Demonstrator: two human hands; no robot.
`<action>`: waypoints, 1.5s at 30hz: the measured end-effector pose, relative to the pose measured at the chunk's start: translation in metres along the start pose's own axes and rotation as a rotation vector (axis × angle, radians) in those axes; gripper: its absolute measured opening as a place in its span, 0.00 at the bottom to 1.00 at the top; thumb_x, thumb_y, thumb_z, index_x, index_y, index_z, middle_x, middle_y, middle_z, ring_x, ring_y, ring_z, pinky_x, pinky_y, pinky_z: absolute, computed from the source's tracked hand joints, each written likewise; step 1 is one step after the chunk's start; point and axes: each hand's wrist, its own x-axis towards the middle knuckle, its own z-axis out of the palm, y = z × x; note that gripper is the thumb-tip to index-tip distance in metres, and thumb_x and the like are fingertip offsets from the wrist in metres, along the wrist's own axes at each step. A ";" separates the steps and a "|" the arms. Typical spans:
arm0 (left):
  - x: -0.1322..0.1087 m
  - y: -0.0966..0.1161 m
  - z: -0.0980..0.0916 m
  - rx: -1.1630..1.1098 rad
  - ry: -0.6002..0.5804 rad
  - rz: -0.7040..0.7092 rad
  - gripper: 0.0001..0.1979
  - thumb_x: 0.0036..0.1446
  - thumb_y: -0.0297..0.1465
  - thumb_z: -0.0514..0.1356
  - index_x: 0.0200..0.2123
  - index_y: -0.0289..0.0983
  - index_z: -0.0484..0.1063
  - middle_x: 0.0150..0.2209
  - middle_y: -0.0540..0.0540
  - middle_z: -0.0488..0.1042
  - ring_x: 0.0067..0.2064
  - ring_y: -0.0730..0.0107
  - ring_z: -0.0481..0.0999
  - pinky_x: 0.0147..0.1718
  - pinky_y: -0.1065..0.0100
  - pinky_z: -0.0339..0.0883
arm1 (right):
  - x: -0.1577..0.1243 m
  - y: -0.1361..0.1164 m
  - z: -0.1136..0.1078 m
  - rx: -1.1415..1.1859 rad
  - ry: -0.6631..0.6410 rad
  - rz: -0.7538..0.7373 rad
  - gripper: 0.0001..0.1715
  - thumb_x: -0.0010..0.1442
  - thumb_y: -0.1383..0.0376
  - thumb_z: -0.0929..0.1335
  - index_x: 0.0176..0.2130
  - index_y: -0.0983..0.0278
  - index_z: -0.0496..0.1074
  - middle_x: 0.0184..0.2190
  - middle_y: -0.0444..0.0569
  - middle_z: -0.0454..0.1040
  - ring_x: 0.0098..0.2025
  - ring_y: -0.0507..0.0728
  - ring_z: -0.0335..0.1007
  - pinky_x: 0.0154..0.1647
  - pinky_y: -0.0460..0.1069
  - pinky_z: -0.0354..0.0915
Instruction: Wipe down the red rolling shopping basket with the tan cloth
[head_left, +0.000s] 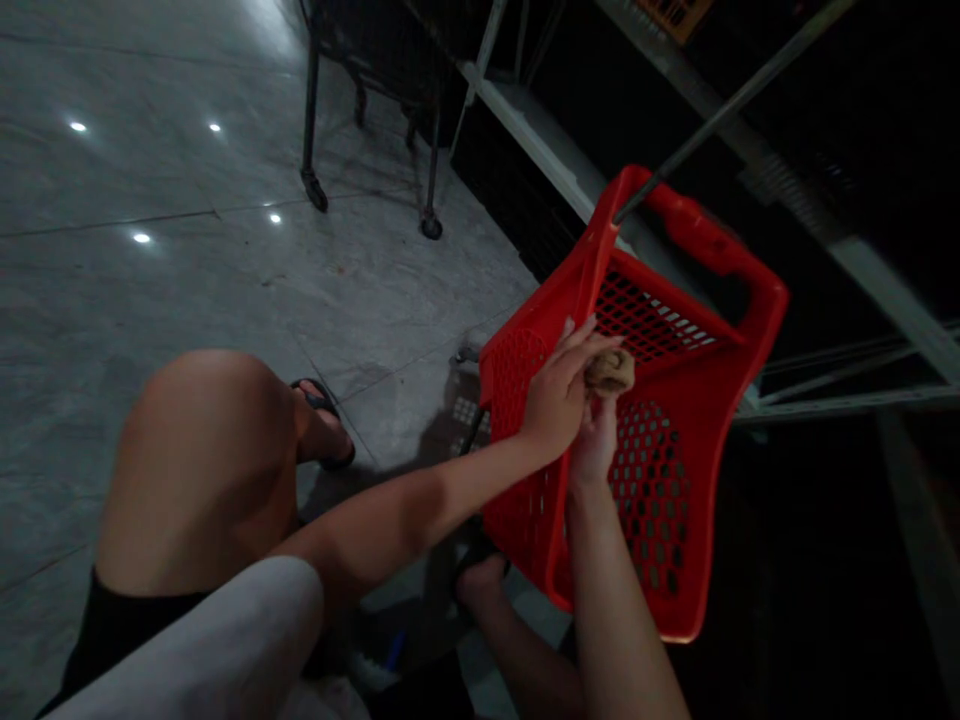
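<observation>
My first worry from over here is the cloth (609, 372). The right hand (596, 445) appears to be closed around its lower part, while the left hand (555, 405) lies across with its fingers stretched out along the near side. I cannot tell whether that left hand pinches any of the fabric or merely rests against it. If the right hand alone bears the hold, a slack grip could drop the cloth into the basket (694, 440), whose mouth lies right beneath.

My second worry is the basket itself. A castor (466, 354) shows at its side, so a hard push on the wall could, I judge, set it rolling, perhaps toward the shelf (540, 150) or onto the foot (484, 580) just beside it. The rod (742, 100) rises from the rim and might catch a wrist, though both are apart from it now. The dim light (my feed is murky enough as it is) makes a careless knock likelier.

As for looks, the cloth is a dull tan bundle, crumpled into a small roll, with darker folds at its visible end. It sits at the fingertips, above the basket's mouth, pale against the red plastic. I cannot make out any pattern, or whether it is wet.
</observation>
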 end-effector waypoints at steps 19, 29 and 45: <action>-0.128 0.031 -0.031 0.081 -0.044 -0.301 0.24 0.70 0.29 0.49 0.65 0.50 0.68 0.73 0.57 0.57 0.74 0.64 0.57 0.74 0.53 0.55 | -0.022 -0.001 -0.002 0.147 -0.003 0.172 0.34 0.63 0.39 0.63 0.56 0.54 0.76 0.52 0.46 0.81 0.68 0.55 0.66 0.71 0.59 0.61; 0.016 -0.024 -0.018 0.126 0.110 -0.080 0.27 0.69 0.26 0.45 0.68 0.45 0.63 0.75 0.54 0.52 0.76 0.68 0.49 0.76 0.54 0.40 | -0.073 -0.006 0.005 0.169 -0.065 0.195 0.35 0.63 0.38 0.62 0.59 0.52 0.74 0.64 0.44 0.73 0.75 0.55 0.50 0.77 0.62 0.48; -0.230 0.034 -0.067 0.223 -0.142 -0.440 0.40 0.58 0.18 0.46 0.73 0.44 0.54 0.76 0.50 0.48 0.76 0.69 0.47 0.76 0.58 0.43 | -0.062 -0.011 0.025 0.030 -0.042 0.083 0.31 0.71 0.47 0.53 0.56 0.53 0.75 0.65 0.43 0.71 0.74 0.54 0.53 0.74 0.63 0.56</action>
